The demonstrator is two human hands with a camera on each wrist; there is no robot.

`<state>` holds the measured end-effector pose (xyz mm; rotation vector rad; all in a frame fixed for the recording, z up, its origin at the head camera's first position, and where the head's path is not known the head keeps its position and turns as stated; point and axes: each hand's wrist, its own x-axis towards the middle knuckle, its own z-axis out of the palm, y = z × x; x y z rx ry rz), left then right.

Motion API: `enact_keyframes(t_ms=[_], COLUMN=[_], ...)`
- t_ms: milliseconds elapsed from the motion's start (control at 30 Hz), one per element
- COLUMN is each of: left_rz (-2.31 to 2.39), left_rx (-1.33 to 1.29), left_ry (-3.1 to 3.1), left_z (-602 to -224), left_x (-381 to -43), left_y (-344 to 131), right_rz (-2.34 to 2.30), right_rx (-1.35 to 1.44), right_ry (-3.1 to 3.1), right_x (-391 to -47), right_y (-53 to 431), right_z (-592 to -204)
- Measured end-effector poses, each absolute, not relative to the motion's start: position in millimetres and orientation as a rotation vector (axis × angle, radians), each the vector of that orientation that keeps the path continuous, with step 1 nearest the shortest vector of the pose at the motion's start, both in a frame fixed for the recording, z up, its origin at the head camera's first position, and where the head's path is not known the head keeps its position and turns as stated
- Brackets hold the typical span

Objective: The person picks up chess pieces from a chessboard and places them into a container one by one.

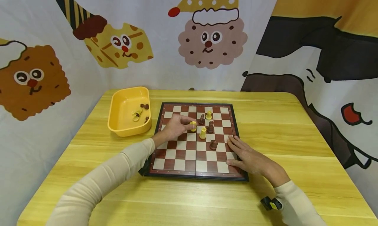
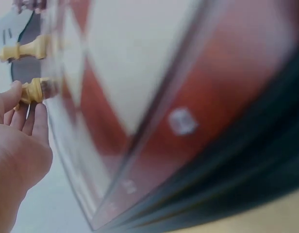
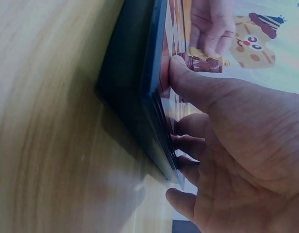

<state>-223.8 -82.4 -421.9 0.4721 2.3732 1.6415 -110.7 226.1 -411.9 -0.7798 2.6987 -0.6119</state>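
Note:
A brown-and-white chessboard (image 1: 183, 154) lies on the table. My left hand (image 1: 175, 126) reaches over its middle and pinches a cream-yellow chess piece (image 1: 193, 126) between thumb and fingers; in the left wrist view that chess piece (image 2: 34, 91) shows a dark base close to the board surface. A yellow rook-like piece (image 1: 202, 133) stands just nearer, and another yellow piece (image 1: 208, 115) farther back. Dark brown pieces stand around them, among them a knight (image 1: 213, 144). My right hand (image 1: 251, 158) rests on the board's right edge, fingers spread and extended.
A yellow plastic tub (image 1: 130, 131) stands left of the board with several yellow and brown pieces inside. The wooden table (image 1: 283, 121) reaches back to a cartoon-printed curtain (image 1: 165, 78). A dark band with a small device (image 1: 271, 203) sits at my right sleeve.

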Motion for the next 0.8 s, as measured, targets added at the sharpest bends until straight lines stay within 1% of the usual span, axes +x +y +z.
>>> enact_keyframes(t_ms=[200, 633, 800], left_rz=[1.633, 1.649, 1.661], left_rx=[0.480, 0.434, 0.464], left_ry=[2.374, 2.367, 2.347], left_z=[-411.6, -406.0, -406.1], left_x=[-224.2, -222.7, -220.9], left_y=[-84.2, -93.3, -97.4], right_rz=[-0.597, -0.589, -0.590], right_rx=[-0.757, -0.754, -0.757], right_ry=[2.676, 2.679, 2.669], right_x=[-111.2, -111.3, -111.8], right_y=[225.0, 222.3, 222.2], right_z=[-409.6, -406.2, -406.8])
